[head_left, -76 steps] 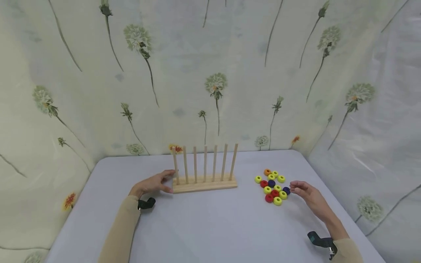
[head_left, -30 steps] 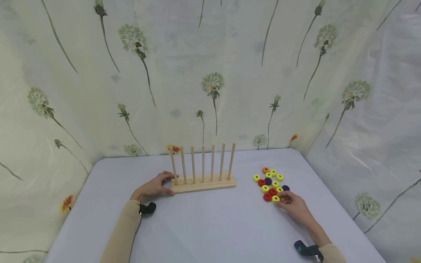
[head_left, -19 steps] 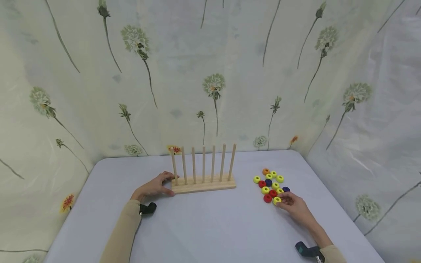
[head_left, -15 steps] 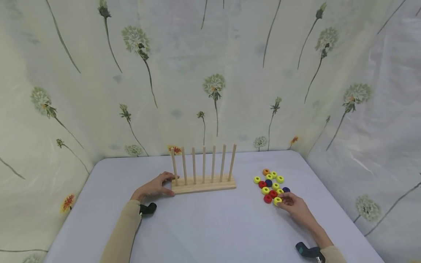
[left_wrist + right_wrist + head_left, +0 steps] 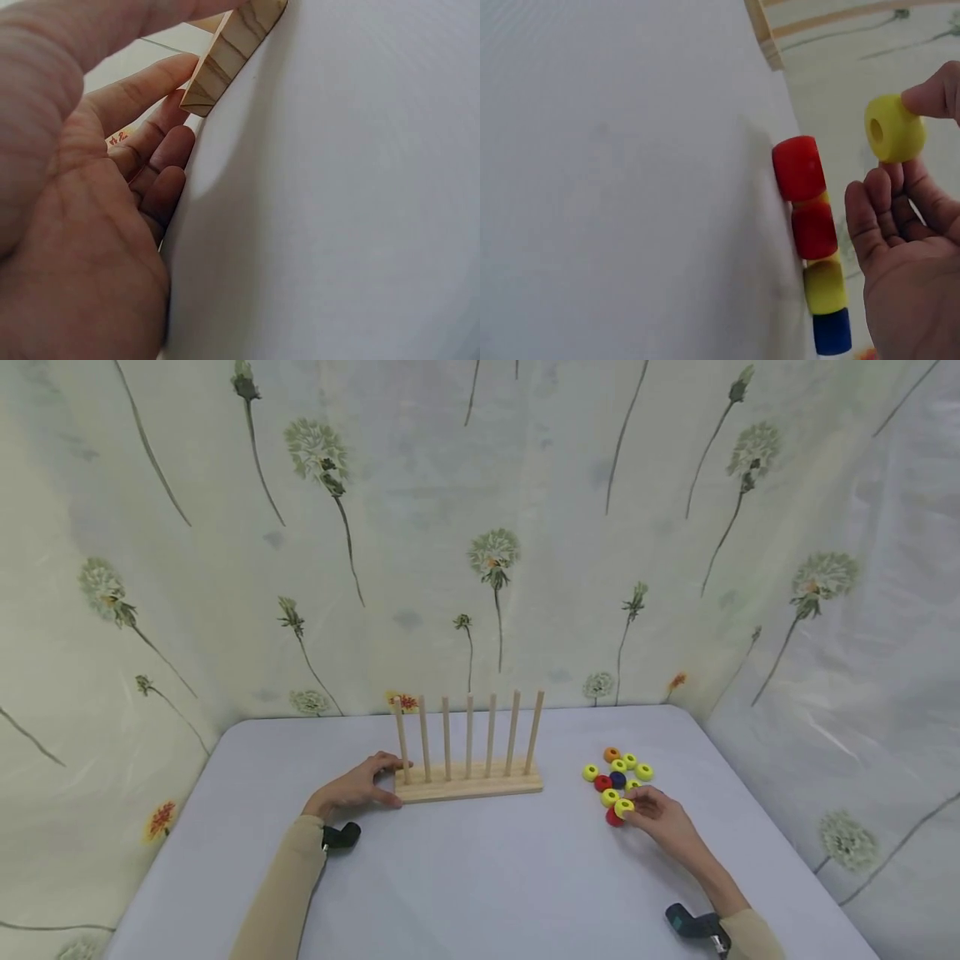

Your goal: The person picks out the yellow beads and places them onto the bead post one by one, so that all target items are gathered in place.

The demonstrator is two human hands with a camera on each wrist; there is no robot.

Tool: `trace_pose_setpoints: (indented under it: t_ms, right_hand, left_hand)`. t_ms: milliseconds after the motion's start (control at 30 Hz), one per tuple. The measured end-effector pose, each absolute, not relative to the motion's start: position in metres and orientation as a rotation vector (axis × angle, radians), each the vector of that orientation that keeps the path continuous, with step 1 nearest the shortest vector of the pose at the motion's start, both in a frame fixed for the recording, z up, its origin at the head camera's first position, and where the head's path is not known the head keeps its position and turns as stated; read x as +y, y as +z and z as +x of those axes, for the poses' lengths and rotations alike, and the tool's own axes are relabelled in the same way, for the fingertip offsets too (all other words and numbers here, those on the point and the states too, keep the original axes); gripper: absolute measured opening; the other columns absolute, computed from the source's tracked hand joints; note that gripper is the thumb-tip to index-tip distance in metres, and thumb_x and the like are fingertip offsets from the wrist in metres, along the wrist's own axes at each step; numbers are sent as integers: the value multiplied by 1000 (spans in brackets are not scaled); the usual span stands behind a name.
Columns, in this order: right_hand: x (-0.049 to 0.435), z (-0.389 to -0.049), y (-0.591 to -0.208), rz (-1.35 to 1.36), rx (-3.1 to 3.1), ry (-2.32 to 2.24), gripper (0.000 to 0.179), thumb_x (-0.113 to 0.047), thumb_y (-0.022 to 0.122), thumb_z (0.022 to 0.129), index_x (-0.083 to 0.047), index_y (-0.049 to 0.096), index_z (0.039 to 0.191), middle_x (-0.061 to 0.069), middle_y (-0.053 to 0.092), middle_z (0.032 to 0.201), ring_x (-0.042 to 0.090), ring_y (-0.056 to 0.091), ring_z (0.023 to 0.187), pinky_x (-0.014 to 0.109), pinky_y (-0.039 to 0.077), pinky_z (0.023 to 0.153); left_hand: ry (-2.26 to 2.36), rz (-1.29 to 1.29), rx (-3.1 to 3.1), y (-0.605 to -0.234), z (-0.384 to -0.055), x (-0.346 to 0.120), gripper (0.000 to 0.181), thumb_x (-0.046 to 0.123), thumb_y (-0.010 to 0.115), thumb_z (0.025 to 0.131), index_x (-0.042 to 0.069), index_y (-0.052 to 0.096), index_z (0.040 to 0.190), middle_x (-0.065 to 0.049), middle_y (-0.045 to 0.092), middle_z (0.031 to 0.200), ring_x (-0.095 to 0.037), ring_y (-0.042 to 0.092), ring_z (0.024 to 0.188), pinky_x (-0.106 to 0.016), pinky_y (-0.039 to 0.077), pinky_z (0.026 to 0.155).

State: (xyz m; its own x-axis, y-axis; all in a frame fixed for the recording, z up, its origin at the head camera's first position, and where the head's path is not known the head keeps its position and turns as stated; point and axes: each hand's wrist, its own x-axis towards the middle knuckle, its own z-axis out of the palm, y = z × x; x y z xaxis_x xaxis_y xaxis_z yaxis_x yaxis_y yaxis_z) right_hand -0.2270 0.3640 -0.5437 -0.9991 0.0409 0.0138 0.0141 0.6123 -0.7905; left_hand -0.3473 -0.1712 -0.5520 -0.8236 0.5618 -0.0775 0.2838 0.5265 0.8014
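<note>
My right hand [image 5: 663, 820] pinches a yellow bead [image 5: 894, 129] between thumb and fingers, lifted off the table, its hole showing. Beneath and beside it lie loose beads: a red bead [image 5: 799, 168], a dark blue bead [image 5: 832, 332], an orange bead [image 5: 612, 753] and several yellow ones; the hand hides some. My left hand [image 5: 356, 786] holds the left end of a wooden peg rack [image 5: 468, 789], thumb at the front and fingers behind. The rack's upright pegs carry no beads. In the left wrist view the rack's end grain [image 5: 232, 52] shows between thumb and index finger.
A white table [image 5: 465, 877] bears everything. Behind it and at both sides hangs a curtain [image 5: 405, 527] printed with dandelions. A black wrist camera [image 5: 342, 836] sits on the left wrist, another camera [image 5: 693, 922] on the right.
My right hand came in from the right to the beads, took a yellow bead from the near edge of the group and raised it. The left hand stays at the rack's end.
</note>
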Motion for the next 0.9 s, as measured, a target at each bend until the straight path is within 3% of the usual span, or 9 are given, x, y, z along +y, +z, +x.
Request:
trace_pose_setpoints:
  t_ms: [267,567,900]
  right_hand:
    - [342,-248,-514,76,-2714,1464,37,-25,67,91,-3,55,118,15,57,121,29,57,114,16,51,84]
    - [308,-277,-462,349,-2513,1623,39,-30,64,93,-4,53,120,8,57,116,3,57,105,11,47,87]
    - [271,-308,-413,513,-2367,1673,35,-23,63,94,-1,52,120,0,55,112,7,56,104,13,48,84]
  left_hand:
    - [1202,686,2439,-551,-348,-170,74,31,85,73,17,52,137,-10,41,140,-33,34,134,-59,24,111]
    - [1202,664,2445,-548,-349,-170,74,31,85,71,16,53,137,-10,41,142,-33,34,135,-58,23,112]
    - [1218,653,2423,-549,-349,-170,72,29,85,72,17,55,136,-10,42,139,-31,35,133,-57,24,111]
